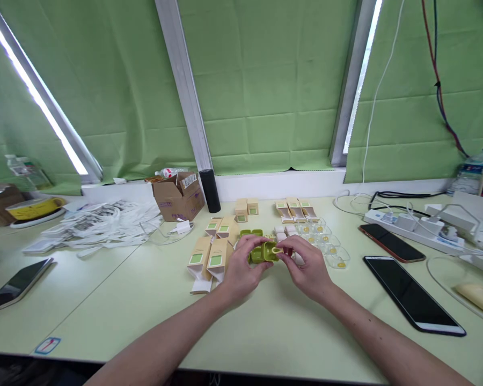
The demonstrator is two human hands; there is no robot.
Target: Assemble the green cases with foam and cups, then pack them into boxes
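Note:
My left hand (243, 268) grips a small olive-green plastic container (270, 251) above the table. Fingers of my right hand (308, 268) close on a small pale yellowish piece (277, 250) at the container's edge; its exact kind is too small to tell. More green containers (251, 234) sit just behind my hands. Small white pieces (285, 230) lie beside them, partly hidden by my right hand. Several clear plastic pieces with yellow centres (326, 244) are to the right. Open kraft boxes with green labels (209, 257) stand left of my left hand.
More kraft boxes (293, 209) stand further back. Phones (412, 295) and a white power strip (414, 228) lie at the right. At the back left are a cardboard box (179, 198), a black cylinder (210, 190) and a heap of white straps (100, 228).

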